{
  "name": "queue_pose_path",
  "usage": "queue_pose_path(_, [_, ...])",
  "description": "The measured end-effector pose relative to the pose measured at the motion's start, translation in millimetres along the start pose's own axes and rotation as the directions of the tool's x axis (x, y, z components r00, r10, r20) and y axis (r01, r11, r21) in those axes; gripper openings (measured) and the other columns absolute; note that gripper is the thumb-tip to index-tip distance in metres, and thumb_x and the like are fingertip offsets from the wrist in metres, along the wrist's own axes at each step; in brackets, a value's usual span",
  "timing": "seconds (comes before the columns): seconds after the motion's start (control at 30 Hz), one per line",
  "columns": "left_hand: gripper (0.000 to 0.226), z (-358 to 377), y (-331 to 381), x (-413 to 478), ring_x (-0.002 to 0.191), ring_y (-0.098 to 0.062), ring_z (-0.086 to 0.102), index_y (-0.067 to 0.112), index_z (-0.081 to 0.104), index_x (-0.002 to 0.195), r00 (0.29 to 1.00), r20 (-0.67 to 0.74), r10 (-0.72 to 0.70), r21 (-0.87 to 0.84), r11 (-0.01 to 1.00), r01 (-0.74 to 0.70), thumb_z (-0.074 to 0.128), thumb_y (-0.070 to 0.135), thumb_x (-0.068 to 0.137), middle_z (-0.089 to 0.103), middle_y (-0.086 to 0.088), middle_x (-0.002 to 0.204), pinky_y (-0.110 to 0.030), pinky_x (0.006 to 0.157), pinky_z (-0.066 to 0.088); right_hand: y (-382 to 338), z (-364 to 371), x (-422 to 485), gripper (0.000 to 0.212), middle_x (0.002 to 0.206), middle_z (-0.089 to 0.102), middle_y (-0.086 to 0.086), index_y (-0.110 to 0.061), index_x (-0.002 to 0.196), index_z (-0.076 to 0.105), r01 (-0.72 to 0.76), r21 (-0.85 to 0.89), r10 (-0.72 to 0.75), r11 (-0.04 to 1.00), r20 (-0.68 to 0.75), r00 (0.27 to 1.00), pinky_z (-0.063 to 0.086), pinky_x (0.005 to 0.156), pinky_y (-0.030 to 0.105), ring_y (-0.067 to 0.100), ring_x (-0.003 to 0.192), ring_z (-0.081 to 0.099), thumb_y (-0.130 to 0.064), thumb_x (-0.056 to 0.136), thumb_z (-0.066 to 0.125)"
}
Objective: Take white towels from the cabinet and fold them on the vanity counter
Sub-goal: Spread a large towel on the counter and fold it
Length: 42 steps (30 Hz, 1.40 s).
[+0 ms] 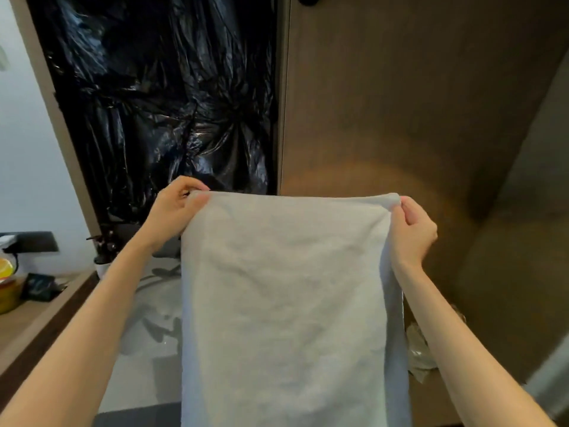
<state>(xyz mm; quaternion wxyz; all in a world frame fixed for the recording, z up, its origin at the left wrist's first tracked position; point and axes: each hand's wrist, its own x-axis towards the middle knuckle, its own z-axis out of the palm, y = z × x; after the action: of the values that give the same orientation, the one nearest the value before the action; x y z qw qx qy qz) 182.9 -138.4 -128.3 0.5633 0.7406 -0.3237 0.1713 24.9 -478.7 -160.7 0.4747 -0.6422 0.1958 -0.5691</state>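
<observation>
A white towel (286, 291) hangs in front of me, held up by its top edge and falling past the bottom of the view. My left hand (177, 208) pinches the top left corner. My right hand (414, 232) pinches the top right corner. The top edge is stretched level between both hands. The pale vanity counter (147, 340) lies below and behind the towel, mostly hidden by it.
Black crinkled plastic (160, 97) covers the panel above the counter. A brown wooden cabinet door (400, 103) stands to the right. A small potted plant (104, 254) sits at the counter's back. Yellow containers (7, 288) and a dark packet (38, 286) rest on a wooden ledge at left. Clear plastic wrap (420, 349) lies at right.
</observation>
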Motion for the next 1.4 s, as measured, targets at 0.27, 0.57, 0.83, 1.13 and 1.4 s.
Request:
queue_pose_path(0.27, [0.022, 53, -122, -46, 0.064, -0.013, 0.057, 0.032, 0.062, 0.081, 0.899, 0.318, -0.301, 0.376, 0.911, 0.172, 0.067, 0.011, 0.088, 0.064, 0.006, 0.079, -0.026, 0.064, 0.044, 125, -17, -40, 0.011, 0.092, 0.063, -0.009, -0.030, 0.098, 0.065, -0.245, -0.426, 0.334, 0.871, 0.145, 0.931, 0.046, 0.076, 0.028, 0.012, 0.086, 0.058, -0.033, 0.097, 0.054])
queue_pose_path(0.57, [0.013, 120, -201, -13, 0.083, -0.010, 0.055, 0.014, 0.069, 0.096, 0.855, 0.321, -0.409, 0.473, 0.851, 0.229, 0.059, 0.006, 0.092, 0.064, 0.001, 0.096, -0.012, 0.067, 0.038, 195, 13, -4, 0.015, 0.090, 0.064, -0.004, -0.025, 0.100, 0.068, -0.298, -0.512, 0.427, 0.805, 0.152, 0.891, 0.039, 0.064, 0.019, 0.016, 0.084, 0.056, -0.028, 0.098, 0.053])
queue_pose_path(0.83, [0.022, 176, -269, 18, 0.093, -0.015, 0.052, 0.012, 0.069, 0.098, 0.784, 0.294, -0.546, 0.521, 0.780, 0.347, 0.051, 0.000, 0.094, 0.058, 0.000, 0.099, -0.024, 0.083, 0.038, 281, 58, 37, 0.023, 0.102, 0.069, 0.009, -0.008, 0.116, 0.067, -0.394, -0.527, 0.549, 0.753, 0.173, 0.818, 0.055, 0.061, 0.023, 0.025, 0.073, 0.071, -0.018, 0.096, 0.058])
queue_pose_path(1.13, [0.030, 218, -327, 29, 0.088, -0.015, 0.057, 0.008, 0.073, 0.096, 0.707, 0.296, -0.642, 0.565, 0.715, 0.412, 0.048, -0.007, 0.089, 0.064, -0.004, 0.097, -0.020, 0.071, 0.041, 379, 86, 43, 0.018, 0.094, 0.073, 0.016, -0.012, 0.103, 0.073, -0.347, -0.686, 0.605, 0.639, 0.170, 0.778, 0.057, 0.080, 0.051, 0.035, 0.082, 0.069, -0.020, 0.093, 0.060])
queue_pose_path(1.4, [0.026, 239, -366, 18, 0.099, -0.031, 0.064, 0.006, 0.073, 0.100, 0.718, 0.214, -0.662, 0.594, 0.672, 0.443, 0.056, -0.004, 0.082, 0.070, -0.014, 0.103, -0.029, 0.076, 0.042, 387, 107, 46, 0.030, 0.112, 0.067, 0.021, -0.016, 0.114, 0.070, -0.338, -0.796, 0.670, 0.502, 0.111, 0.734, 0.048, 0.089, 0.042, 0.042, 0.107, 0.059, -0.008, 0.090, 0.053])
